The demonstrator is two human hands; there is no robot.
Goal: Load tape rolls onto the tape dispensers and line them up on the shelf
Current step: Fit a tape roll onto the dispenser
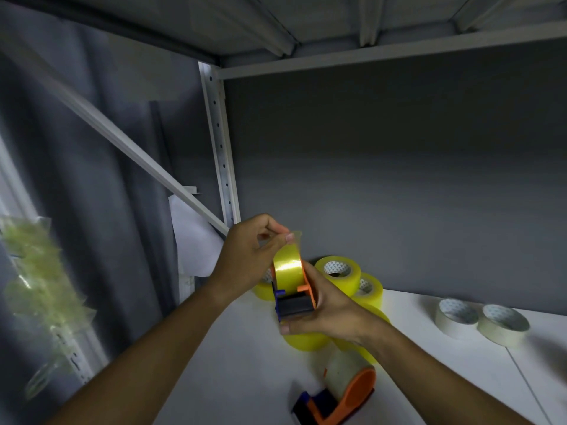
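An orange and blue tape dispenser [296, 303] with a yellow tape roll [287, 269] on it is held above the white shelf [233, 348]. My right hand [329, 311] grips the dispenser from the right side. My left hand [248, 256] pinches the loose end of the yellow tape at the top of the roll. A second orange dispenser [343, 391], loaded with a pale roll, lies on the shelf in front. Several loose yellow tape rolls [339, 273] stand behind and under my hands.
Two white tape rolls [481, 322] lie at the right on the shelf. A perforated metal upright [219, 142] and a diagonal brace [132, 148] stand at the left. Crumpled strips of used tape [43, 289] hang on the left post. A grey back panel closes the shelf.
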